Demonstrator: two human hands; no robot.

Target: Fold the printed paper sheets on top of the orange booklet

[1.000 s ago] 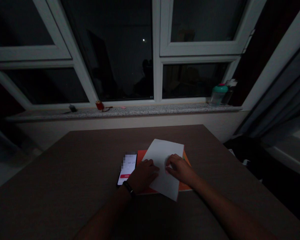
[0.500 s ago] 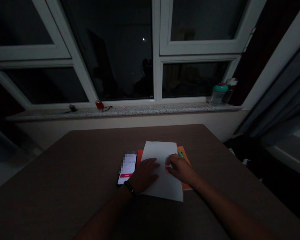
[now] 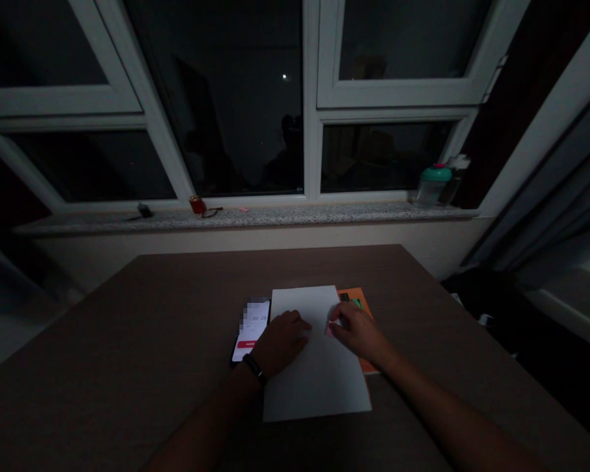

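A white sheet of paper (image 3: 319,387) lies on an orange book or folder (image 3: 366,305), part of which shows at the right. My left hand (image 3: 282,341), with a dark band at the wrist, rests on the left half of the sheet, fingers slightly bent and apart, holding nothing. Over the right part of the sheet, my right hand (image 3: 356,331) pinches a small pinkish piece (image 3: 330,329) between thumb and index finger. A lit phone (image 3: 250,331) lies just left of the sheet, beside my left hand.
The brown table (image 3: 103,341) extends around the paper. Behind it, a stone windowsill (image 3: 285,215) holds a small red jar (image 3: 197,205), a small dark bottle (image 3: 144,210) and a bottle with a teal lid (image 3: 432,185). A grey curtain (image 3: 545,164) hangs at the right.
The white sheet has shifted towards me and turned straighter, covering the orange part at its left. More of the pink piece shows at my right fingertips. My left hand's fingers are drawn in slightly.
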